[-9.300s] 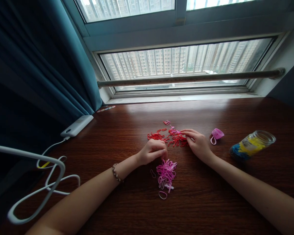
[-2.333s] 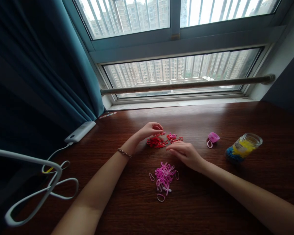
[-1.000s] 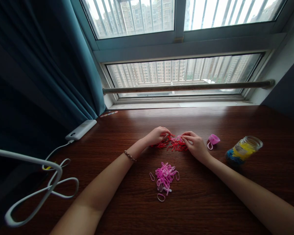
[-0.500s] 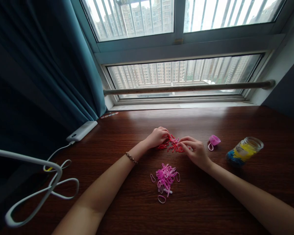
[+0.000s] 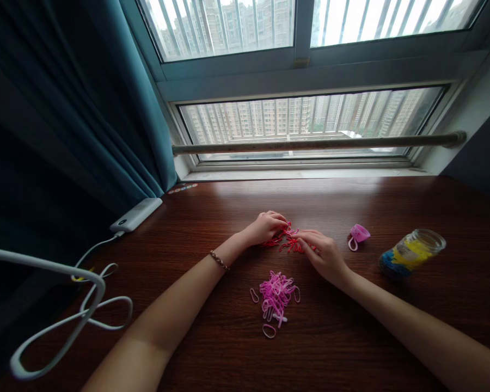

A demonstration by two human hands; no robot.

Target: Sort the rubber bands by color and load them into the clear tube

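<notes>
A small heap of red rubber bands [image 5: 289, 243] lies on the dark wooden table [image 5: 212, 218]. My left hand [image 5: 265, 227] rests on the heap's left side with its fingers curled into the bands. My right hand [image 5: 324, 255] lies on the right side, fingertips pressed into the same heap. Whether either hand pinches a band is hidden by the fingers. A pile of pink rubber bands [image 5: 275, 294] sits nearer to me, with a few loose pink loops around it.
A small pink lid [image 5: 358, 235] lies right of the hands. A clear jar [image 5: 412, 253] with yellow and blue bands lies on its side farther right. A white power bank [image 5: 135, 214] and white cables [image 5: 81, 305] are at the left, by a teal curtain [image 5: 85, 109].
Both hands came together over the red heap after the left reached out and the right hovered nearer the pink pile. In the last half second the hands barely shift.
</notes>
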